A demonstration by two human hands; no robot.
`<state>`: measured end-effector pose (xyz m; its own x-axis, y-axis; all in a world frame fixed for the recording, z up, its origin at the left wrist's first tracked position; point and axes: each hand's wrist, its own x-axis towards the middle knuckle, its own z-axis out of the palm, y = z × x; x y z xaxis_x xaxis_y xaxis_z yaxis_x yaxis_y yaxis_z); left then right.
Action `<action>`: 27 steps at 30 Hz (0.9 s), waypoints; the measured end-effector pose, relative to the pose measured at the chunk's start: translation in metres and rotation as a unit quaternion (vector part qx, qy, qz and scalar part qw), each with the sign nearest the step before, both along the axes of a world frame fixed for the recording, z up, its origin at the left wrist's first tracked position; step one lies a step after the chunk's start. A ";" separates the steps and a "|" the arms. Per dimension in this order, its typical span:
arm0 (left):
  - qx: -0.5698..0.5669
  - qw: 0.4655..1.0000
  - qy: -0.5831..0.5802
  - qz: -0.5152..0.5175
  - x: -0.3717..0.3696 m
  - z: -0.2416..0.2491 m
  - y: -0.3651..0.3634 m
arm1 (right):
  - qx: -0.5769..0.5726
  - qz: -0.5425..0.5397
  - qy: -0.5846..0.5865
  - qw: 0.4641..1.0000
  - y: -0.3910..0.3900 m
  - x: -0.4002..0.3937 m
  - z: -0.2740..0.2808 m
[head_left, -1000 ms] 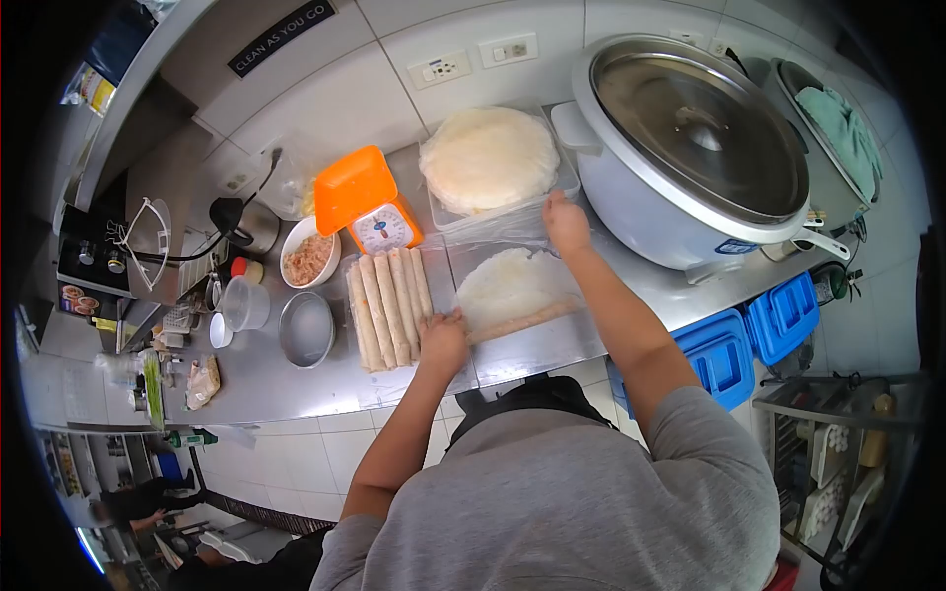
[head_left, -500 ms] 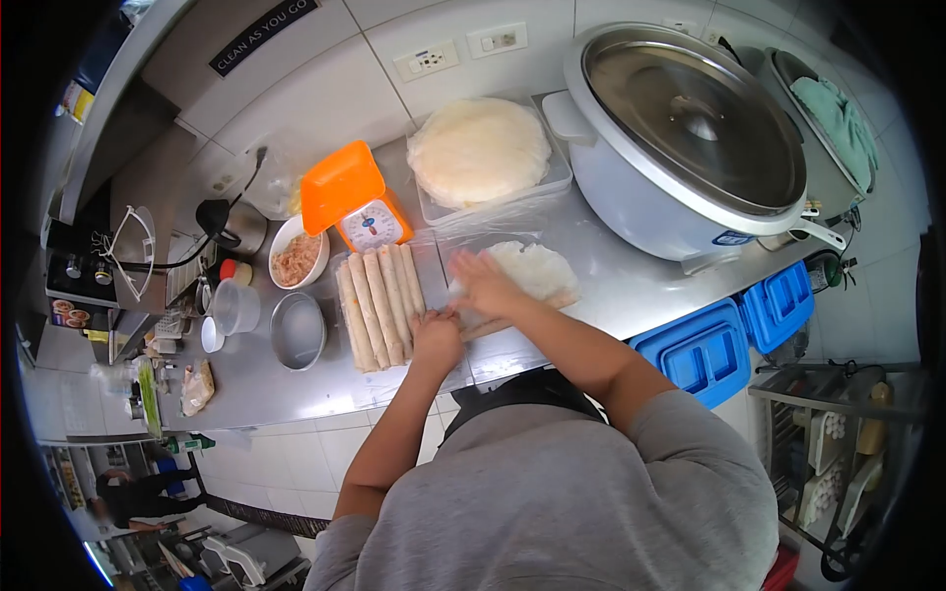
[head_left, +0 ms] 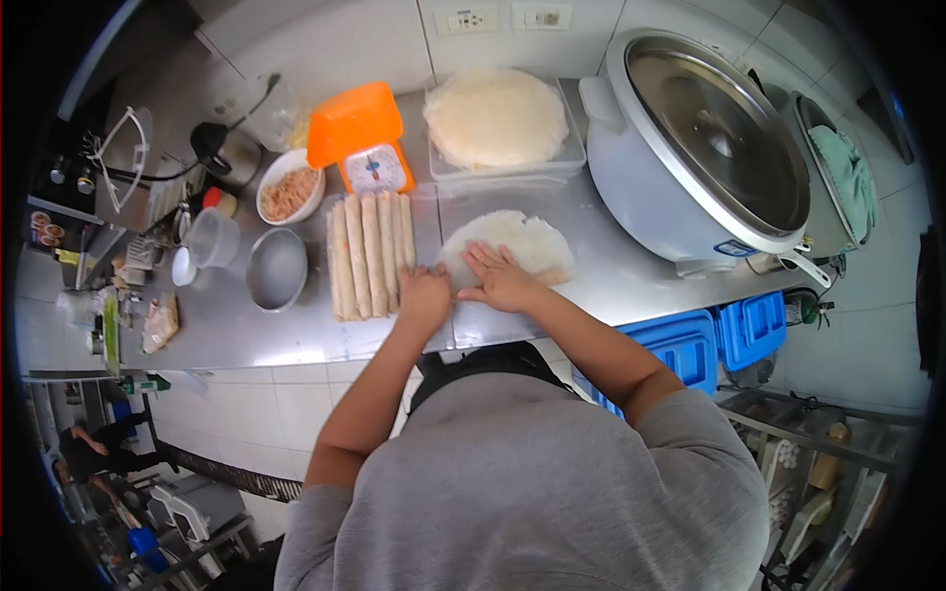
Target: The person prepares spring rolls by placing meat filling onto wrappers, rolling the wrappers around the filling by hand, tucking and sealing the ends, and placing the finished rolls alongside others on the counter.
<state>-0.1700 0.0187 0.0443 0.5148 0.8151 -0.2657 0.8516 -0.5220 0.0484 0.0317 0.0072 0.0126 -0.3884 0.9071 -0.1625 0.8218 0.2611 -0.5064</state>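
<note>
A thin, pale round wrapper (head_left: 537, 236) lies on the steel counter in front of me, with a strip of light brown filling showing near its right edge. My right hand (head_left: 501, 279) rests flat on its near part, fingers spread. Beside the wrapper's left edge is my left hand (head_left: 426, 295), its fingers bent and pressed down; whatever they pinch is hidden. Just left of that hand, several long uncooked spring rolls (head_left: 372, 256) lie side by side on clear plastic. A stack of round wrappers (head_left: 498, 118) sits in a clear plastic tray (head_left: 512, 175) behind.
An orange kitchen scale (head_left: 376, 167), a bowl of filling (head_left: 290, 192) and a round metal pan (head_left: 277, 271) stand left. A large lidded rice cooker (head_left: 645, 187) occupies the right. Blue lidded bins (head_left: 680, 350) are below the counter's edge. A person (head_left: 99, 443) stands far off at left.
The camera view has shifted, so the counter sits higher in the picture. My right hand has moved right over the wrapper, its fingers more spread. The left hand remains by the rolls.
</note>
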 end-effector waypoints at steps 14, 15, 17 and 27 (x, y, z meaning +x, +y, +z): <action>-0.002 0.959 -0.272 -0.073 0.054 -0.016 -0.024 | 0.085 -0.047 0.045 0.994 -0.043 0.052 0.024; -0.006 0.964 -0.258 -0.072 0.055 -0.022 -0.023 | 0.065 -0.053 0.042 0.996 -0.046 0.052 0.021; -0.017 0.964 -0.257 -0.066 0.051 -0.035 -0.027 | 0.063 -0.055 0.076 0.994 -0.057 0.062 0.018; -0.037 0.939 -0.343 -0.012 0.012 -0.029 -0.029 | 0.097 -0.146 0.163 0.971 -0.094 0.076 0.012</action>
